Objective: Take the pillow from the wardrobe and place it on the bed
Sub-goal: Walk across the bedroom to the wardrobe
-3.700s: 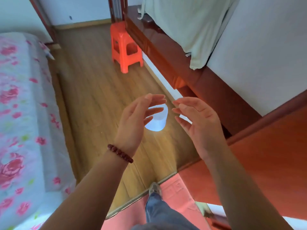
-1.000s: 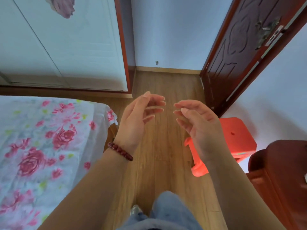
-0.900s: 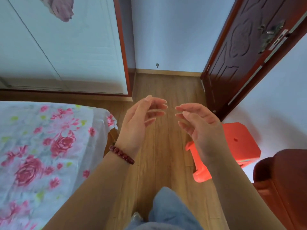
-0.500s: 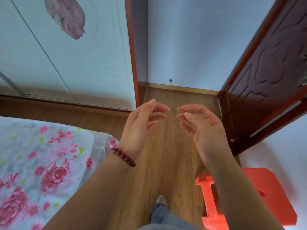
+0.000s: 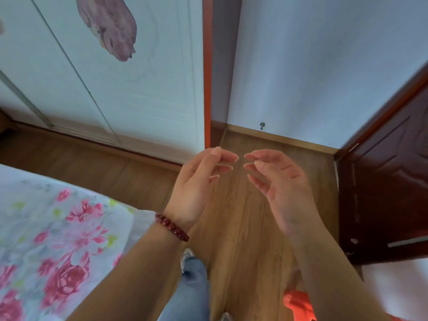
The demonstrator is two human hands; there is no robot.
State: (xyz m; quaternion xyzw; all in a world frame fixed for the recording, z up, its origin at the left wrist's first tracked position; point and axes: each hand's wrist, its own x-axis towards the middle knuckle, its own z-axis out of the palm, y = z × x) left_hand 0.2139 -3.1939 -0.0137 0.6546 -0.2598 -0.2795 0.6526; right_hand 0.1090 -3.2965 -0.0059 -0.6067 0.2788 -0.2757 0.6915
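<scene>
Soft, even daylight fills the room, hardly any shadow on the floor, slight motion blur throughout, and the wide lens bends the door outward at the edge.

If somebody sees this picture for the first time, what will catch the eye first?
Two empty hands in the middle, the left hand with a red bead bracelet and the right hand, palms facing each other. At lower left lies the bed with pink roses; behind it stands the white wardrobe, doors shut.

both bare hands, left hand and right hand, hang empty with curled fingertips nearly meeting; beyond the fingers stands the white sliding-door wardrobe, the floral-sheeted bed leftward.
</scene>
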